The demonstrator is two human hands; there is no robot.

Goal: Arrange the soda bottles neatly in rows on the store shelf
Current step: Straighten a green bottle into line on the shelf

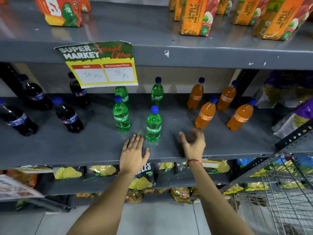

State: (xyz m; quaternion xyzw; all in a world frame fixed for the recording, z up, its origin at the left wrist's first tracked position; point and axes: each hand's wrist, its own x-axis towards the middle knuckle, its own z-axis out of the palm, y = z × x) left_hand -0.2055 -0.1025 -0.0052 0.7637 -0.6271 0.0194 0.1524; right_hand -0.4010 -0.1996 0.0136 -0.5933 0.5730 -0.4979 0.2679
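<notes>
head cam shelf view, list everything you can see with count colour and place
cola bottles: 4, dark with blue caps, middle shelf left
Sprite bottles: 4, green with blue caps, middle shelf centre
Fanta bottles: 4, orange with blue caps, middle shelf right
offer sign: 1, green, yellow and red, hanging from the top shelf edge
apple juice cartons: several, orange, top shelf right
juice cartons: at least 2, red-orange, top shelf left
chip bags: many, yellow and black, lower shelf
wire cart: 1, grey, bottom right
left hand: open, flat by the front Sprite
right hand: open, empty, right of it
</notes>
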